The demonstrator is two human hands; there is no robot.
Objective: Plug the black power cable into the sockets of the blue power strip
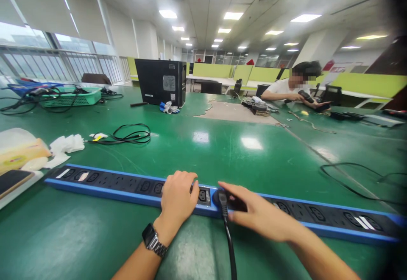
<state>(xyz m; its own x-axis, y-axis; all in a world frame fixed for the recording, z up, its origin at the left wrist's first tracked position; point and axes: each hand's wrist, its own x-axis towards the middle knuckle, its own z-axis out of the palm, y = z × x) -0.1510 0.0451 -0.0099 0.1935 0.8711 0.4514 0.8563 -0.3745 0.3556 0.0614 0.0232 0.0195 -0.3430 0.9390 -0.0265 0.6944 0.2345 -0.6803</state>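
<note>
A long blue and black power strip [121, 183] lies across the green table in front of me, with rows of sockets along its top. My left hand [179, 195], wearing a watch [154, 239] on the wrist, grips the strip near its middle, its fingers curled over the far edge. Just right of it, a black plug [222, 199] stands at the strip, its cable [230, 246] running down toward me. My right hand [254, 210] is at the plug's right side, thumb and fingers apart around it. Whether the fingertips touch the plug is hard to tell.
A black computer case [160, 82] stands at the back, gloves [169, 107] beside it. A coiled black cable [133, 135], tissues [66, 145] and a phone [14, 182] lie on the left. Behind them is a green basket [71, 98]. Another person [289, 89] sits at the far right, handling a dark object.
</note>
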